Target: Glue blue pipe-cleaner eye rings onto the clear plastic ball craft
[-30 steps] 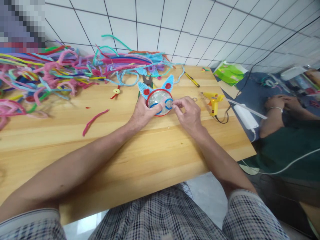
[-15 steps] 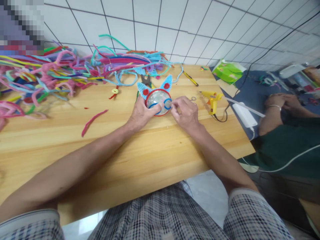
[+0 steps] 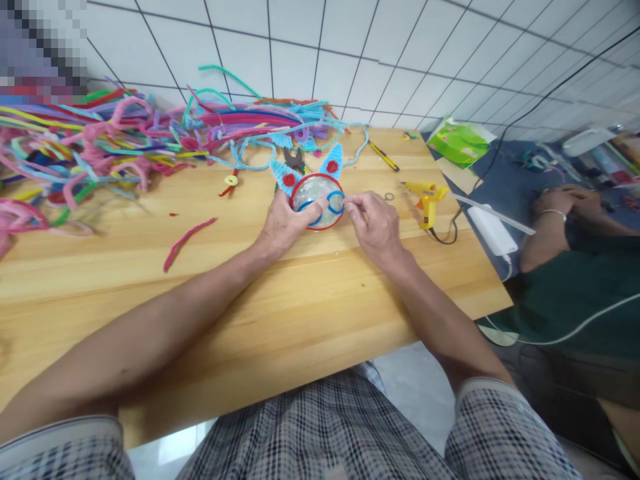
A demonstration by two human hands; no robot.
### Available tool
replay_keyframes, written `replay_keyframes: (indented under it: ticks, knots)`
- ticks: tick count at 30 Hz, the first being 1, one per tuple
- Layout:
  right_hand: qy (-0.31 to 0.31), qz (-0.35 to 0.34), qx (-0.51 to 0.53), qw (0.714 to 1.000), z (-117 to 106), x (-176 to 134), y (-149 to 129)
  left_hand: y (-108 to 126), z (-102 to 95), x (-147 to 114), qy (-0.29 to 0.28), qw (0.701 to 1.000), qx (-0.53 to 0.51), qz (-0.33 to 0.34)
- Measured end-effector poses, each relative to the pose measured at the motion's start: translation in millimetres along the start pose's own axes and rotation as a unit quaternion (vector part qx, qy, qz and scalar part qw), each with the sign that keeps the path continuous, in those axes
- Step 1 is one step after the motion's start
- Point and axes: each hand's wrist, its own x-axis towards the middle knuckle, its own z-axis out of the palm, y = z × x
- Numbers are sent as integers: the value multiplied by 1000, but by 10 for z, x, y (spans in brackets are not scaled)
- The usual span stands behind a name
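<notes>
My left hand (image 3: 281, 225) grips a round see-through disc (image 3: 314, 187) by its left edge, thumb laid across the front. The disc has a red fuzzy rim and two light-blue pipe-cleaner ears (image 3: 334, 156) with red round spots. On its face are blue loops (image 3: 336, 201); my left thumb partly covers the left one. My right hand (image 3: 376, 225) is closed in a pinch at the disc's right edge, beside the right loop. Whatever lies between those fingertips is too small to make out. Dark-jawed pliers (image 3: 293, 159) lie just behind the ears.
A heap of coloured pipe cleaners (image 3: 110, 137) spreads over the back left. Nearby lie a dark-pink strip (image 3: 187, 243) and a yellow button-like piece (image 3: 231, 181). To the right are a yellow cutter (image 3: 384, 157), a yellow glue gun (image 3: 427, 200) with its cord, and another person's arm (image 3: 546, 230).
The disc has tilted or shifted very slightly upward and left. My right fingertips have moved slightly right and remain pinched by the rim. My left hand keeps its hold.
</notes>
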Motion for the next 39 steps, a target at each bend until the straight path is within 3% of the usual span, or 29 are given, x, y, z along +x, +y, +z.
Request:
replay_keyframes:
  ticks: [4,14,22,30,39]
  knots:
    - [-13,-10,-10,1000,-2,-1,-13,-17,-5,1,-2,1000,10,-1]
    - [-65,47,-42,996,135,-31,22,-84,-16,-18,-3,999,45,23]
    - [-35,74,17,996,48,-8,-55,-68,-40,18,-8,1000,7,-17]
    - [-37,22,-22,999,27,-16,-13,-90,-33,2,6,1000,20,-9]
    - [-67,50,-46,995,96,-30,27,-104,-32,-12,-6,999,33,-18]
